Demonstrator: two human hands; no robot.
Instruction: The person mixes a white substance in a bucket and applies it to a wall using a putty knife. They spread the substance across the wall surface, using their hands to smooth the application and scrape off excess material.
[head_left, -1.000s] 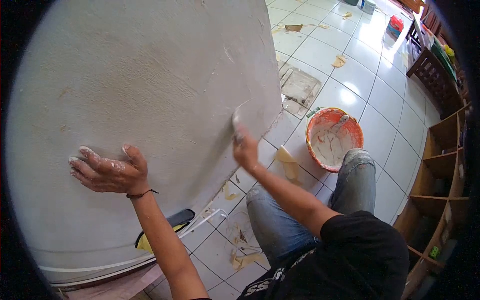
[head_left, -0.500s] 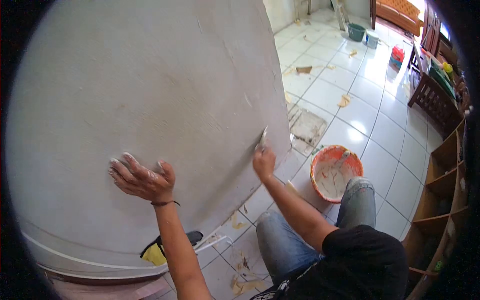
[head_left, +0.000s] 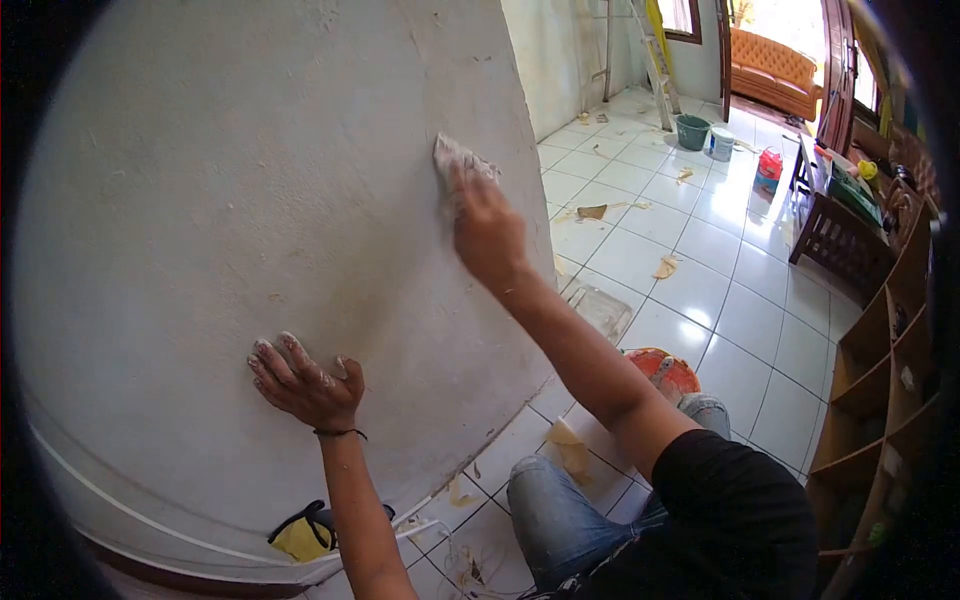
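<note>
My left hand [head_left: 310,385] rests against the pale wall [head_left: 200,230], fingers spread and tips coated in white paste. Higher up and to the right, my right hand [head_left: 488,228] is closed on a putty knife [head_left: 455,158] smeared with white filler, its blade at the wall surface. The handle is hidden by my fingers. An orange bucket [head_left: 685,372] stands on the floor beside my knee, partly covered by my right arm; something whitish sticks up inside it.
Peeled scraps [head_left: 568,450] litter the white tiles. A wooden shelf [head_left: 850,430] stands at right. Farther back are a green bucket [head_left: 691,132], a white pail [head_left: 721,144], a red container [head_left: 768,170], a ladder [head_left: 655,70] and an orange sofa [head_left: 772,70]. A yellow-black bag [head_left: 302,535] lies low left.
My right hand has moved up the wall with the putty knife. The view has shifted, so the bucket now sits partly behind my arm. My left hand still rests against the wall.
</note>
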